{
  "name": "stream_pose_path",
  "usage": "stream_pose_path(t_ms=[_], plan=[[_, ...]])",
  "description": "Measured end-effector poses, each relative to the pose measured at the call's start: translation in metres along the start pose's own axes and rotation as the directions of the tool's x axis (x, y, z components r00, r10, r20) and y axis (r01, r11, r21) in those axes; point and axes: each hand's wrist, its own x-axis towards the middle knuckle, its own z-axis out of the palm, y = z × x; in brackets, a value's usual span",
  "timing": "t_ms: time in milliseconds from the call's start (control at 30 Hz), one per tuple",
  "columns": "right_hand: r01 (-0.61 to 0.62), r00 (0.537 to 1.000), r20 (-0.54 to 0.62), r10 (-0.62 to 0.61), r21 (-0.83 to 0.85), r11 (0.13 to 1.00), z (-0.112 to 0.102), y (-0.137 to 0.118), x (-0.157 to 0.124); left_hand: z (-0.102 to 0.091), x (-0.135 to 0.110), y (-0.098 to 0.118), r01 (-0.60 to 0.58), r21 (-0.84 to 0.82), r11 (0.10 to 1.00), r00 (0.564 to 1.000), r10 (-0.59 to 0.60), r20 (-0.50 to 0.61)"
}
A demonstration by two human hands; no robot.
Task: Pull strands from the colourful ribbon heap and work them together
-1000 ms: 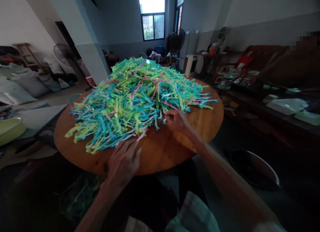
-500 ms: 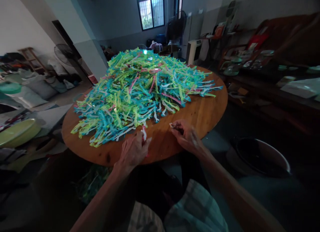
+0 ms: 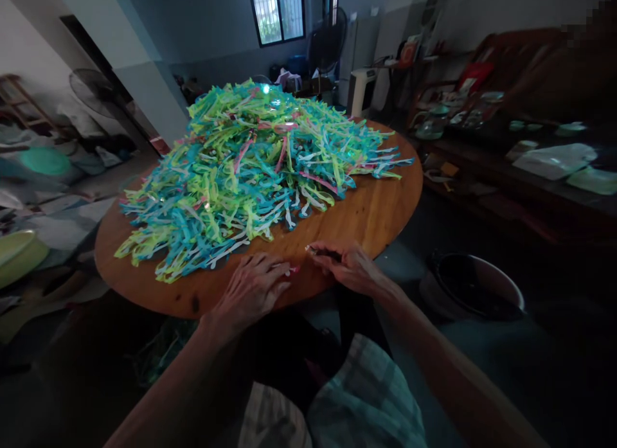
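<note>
My left hand (image 3: 255,286) rests low over the near edge of the round wooden table (image 3: 371,210). Its fingers are closed on a pink and white strip (image 3: 293,269), whose end sticks out toward the right. Just across from it, my right hand (image 3: 351,265) pinches a small dark tool with a pale tip (image 3: 311,249); most of it is hidden by the fingers, and its kind is unclear. Beyond both hands lies a large heap of yellow-green, blue, white and pink plastic strips (image 3: 226,178), apart from the fingers.
A dark-mouthed bucket (image 3: 475,287) stands on the floor to the right. Dim strips (image 3: 164,351) lie below the table at left. A yellow basin (image 3: 19,255) is at far left. Along the right runs a low table with jars and a plastic bag (image 3: 554,160).
My right hand has come left, closer to my left hand. The strip in my left hand now points right instead of up toward the heap. The whole view has shifted a little.
</note>
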Motion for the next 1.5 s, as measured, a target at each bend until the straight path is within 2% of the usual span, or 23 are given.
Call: stream_pose_path(t_ms=[167, 267, 367, 467, 567, 633, 800, 1067, 1500], plan=[[-0.120, 0.986, 0.134, 0.103, 0.128, 0.984, -0.004, 0.002, 0.001, 0.004, 0.018, 0.003, -0.068, 0.192, 0.979, 0.993, 0.048, 0.108], [-0.146, 0.982, 0.145, 0.119, 0.190, 0.971, -0.003, 0.002, 0.000, 0.009, 0.021, 0.004, -0.056, 0.258, 0.964, 0.996, 0.035, 0.086], [-0.114, 0.990, 0.106, 0.095, 0.185, 0.976, 0.001, -0.001, 0.000, 0.013, 0.020, 0.005, -0.019, 0.214, 0.977, 0.999, 0.026, -0.026], [-0.119, 0.990, 0.102, 0.097, 0.233, 0.965, 0.003, -0.003, -0.001, 0.014, 0.017, 0.007, 0.005, 0.095, 0.995, 0.990, 0.008, -0.141], [-0.157, 0.982, 0.153, 0.109, 0.346, 0.925, 0.005, -0.003, -0.002, 0.012, 0.014, 0.010, 0.013, -0.013, 1.000, 0.987, -0.015, -0.161], [-0.165, 0.979, 0.173, 0.105, 0.387, 0.907, 0.007, -0.003, -0.002, 0.010, 0.014, 0.012, 0.004, -0.023, 1.000, 0.988, -0.008, -0.154], [-0.178, 0.974, 0.200, 0.110, 0.362, 0.915, 0.010, -0.002, -0.004, 0.009, 0.016, 0.013, 0.011, 0.044, 0.999, 0.988, -0.004, -0.156], [-0.160, 0.979, 0.173, 0.108, 0.323, 0.933, 0.009, 0.000, -0.005, 0.010, 0.015, 0.011, 0.000, -0.007, 1.000, 0.993, 0.000, -0.119], [-0.110, 0.983, 0.170, 0.075, 0.211, 0.971, 0.011, 0.002, -0.011, 0.013, 0.017, 0.005, -0.124, -0.050, 0.991, 0.979, 0.114, -0.167]])
